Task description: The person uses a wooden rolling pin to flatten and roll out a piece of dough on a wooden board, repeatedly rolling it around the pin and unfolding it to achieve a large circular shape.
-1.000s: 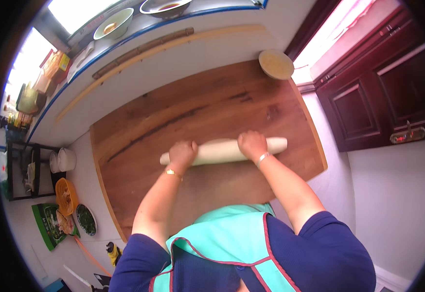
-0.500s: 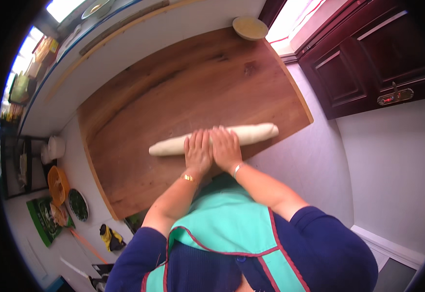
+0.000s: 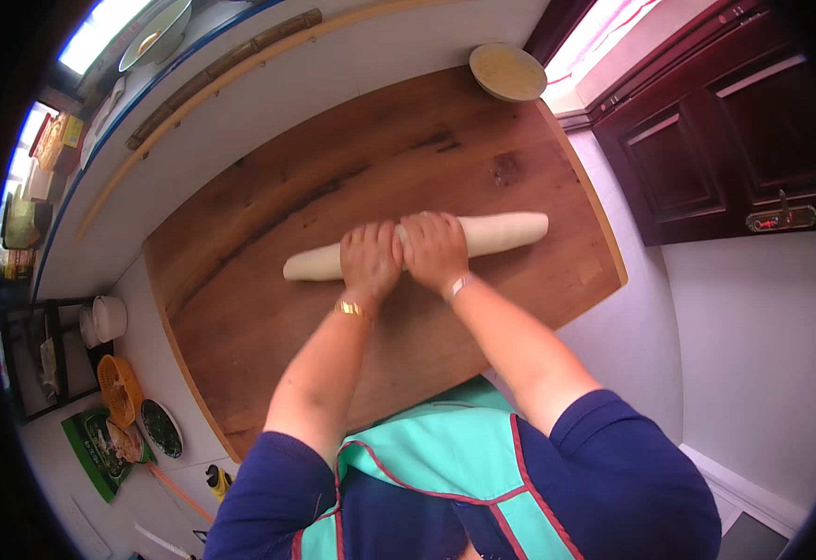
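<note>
A long pale log of dough [image 3: 506, 233] lies across a big brown wooden board [image 3: 259, 345], its left end thinner than its right. My left hand [image 3: 371, 261] presses down on the middle of the log, its fingers curled over the far side. Right beside it, almost touching, my right hand [image 3: 434, 247] grips the dough the same way, fingers bent over the top. Both arms reach forward nearly straight. The stretch of dough under the palms is hidden.
A bowl of pale yellow stuff [image 3: 508, 72] stands at the board's far right corner. Left of the board are an orange basket [image 3: 120, 387], a bowl of dark greens [image 3: 161, 429] and a green bag [image 3: 91, 457]. A dark red door [image 3: 725, 140] stands at the right.
Both hands have pushed forward, away from my body, and the dough log has rolled along with them. The fingers, flatter before, now curl over the dough.
</note>
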`<action>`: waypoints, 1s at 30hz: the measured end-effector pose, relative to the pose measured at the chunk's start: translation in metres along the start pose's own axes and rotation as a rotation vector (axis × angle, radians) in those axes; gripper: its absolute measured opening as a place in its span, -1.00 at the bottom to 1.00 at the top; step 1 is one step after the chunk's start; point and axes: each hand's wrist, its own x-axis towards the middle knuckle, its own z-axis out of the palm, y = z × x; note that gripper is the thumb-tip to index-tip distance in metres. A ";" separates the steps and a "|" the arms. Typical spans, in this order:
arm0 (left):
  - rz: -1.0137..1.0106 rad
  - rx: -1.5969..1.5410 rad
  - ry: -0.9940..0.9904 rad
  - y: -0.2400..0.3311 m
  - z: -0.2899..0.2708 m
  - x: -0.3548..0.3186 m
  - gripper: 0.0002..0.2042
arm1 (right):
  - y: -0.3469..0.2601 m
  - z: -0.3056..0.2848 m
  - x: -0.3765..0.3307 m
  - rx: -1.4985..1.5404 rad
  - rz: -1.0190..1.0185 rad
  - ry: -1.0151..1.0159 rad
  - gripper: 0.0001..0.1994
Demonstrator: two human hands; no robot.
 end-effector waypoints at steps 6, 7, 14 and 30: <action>0.084 0.052 0.085 -0.059 -0.005 0.047 -0.65 | 0.058 -0.010 0.059 -0.111 0.099 0.106 -0.82; 0.111 0.088 0.233 -0.065 -0.004 0.038 -0.66 | 0.060 -0.011 0.050 -0.172 0.022 0.194 -0.82; -0.173 0.052 -0.236 -0.108 0.001 0.116 -0.81 | 0.118 0.035 0.142 -0.083 0.378 -0.468 -0.81; 0.039 -0.033 0.282 -0.104 0.002 0.081 -0.63 | 0.152 0.082 0.081 -0.158 0.386 -0.456 -0.44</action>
